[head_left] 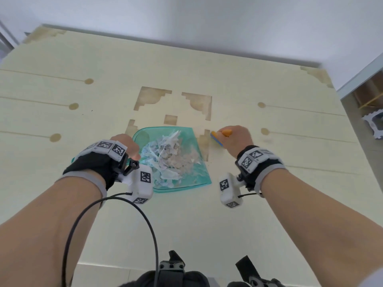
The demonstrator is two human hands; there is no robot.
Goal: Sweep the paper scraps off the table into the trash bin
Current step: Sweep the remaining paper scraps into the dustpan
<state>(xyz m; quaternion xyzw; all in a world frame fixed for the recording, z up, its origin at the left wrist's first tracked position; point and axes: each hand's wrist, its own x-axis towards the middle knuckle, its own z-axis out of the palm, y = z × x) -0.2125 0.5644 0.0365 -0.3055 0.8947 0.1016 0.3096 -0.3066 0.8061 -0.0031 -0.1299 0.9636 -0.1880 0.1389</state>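
Scraps (172, 156): heaped in teal dustpan (199, 179) on table (269, 204). Left hand (124, 148) grips dustpan handle; right hand (236, 137) grips brush (217, 138) beside pan. Advice: carry level to bin, unseen here.

left hand (126, 147) holds dustpan (199, 172) | scraps (172, 156) inside | right hand (236, 137) grips brush (217, 138)

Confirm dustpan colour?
Translucent teal-green dustpan, holding paper scraps; shows in the head view.
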